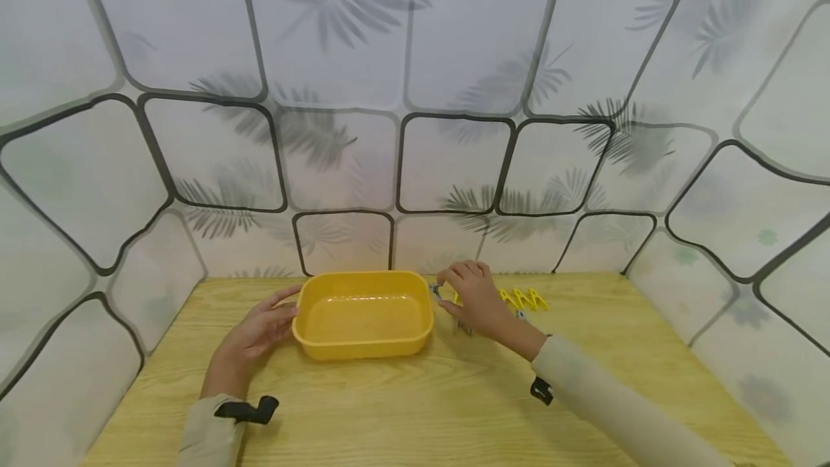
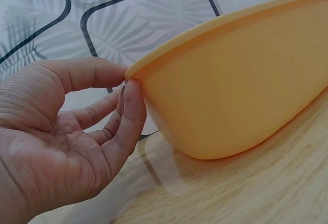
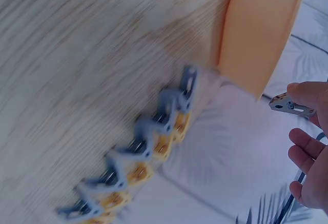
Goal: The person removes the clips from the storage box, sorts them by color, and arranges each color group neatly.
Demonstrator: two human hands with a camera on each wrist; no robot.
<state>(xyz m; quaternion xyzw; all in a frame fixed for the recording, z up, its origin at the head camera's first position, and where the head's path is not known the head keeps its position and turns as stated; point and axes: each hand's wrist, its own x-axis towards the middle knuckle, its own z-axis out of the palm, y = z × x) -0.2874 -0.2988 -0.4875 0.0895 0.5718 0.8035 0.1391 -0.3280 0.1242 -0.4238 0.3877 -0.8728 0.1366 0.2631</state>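
Observation:
A yellow plastic basin (image 1: 363,348) stands on the table. My left hand (image 1: 262,326) is at its left end, and in the left wrist view the thumb and fingertips pinch the basin's rim (image 2: 134,72). Just off the basin's right end is my right hand (image 1: 476,301). Between its thumb and fingertips it pinches a small grey-blue clothespin (image 3: 291,106), raised off the table near the rim; the other fingers are loosely bent. Seen from the right wrist, a row of grey-blue clothespins (image 3: 115,170) stands beside a row of yellow clothespins (image 3: 138,172), somewhat blurred.
Yellow clothespins (image 1: 533,299) stand along the back right of the wooden table (image 1: 415,409), partly hidden behind the right hand. A patterned white wall covering (image 1: 344,164) rises right behind the basin and along both sides.

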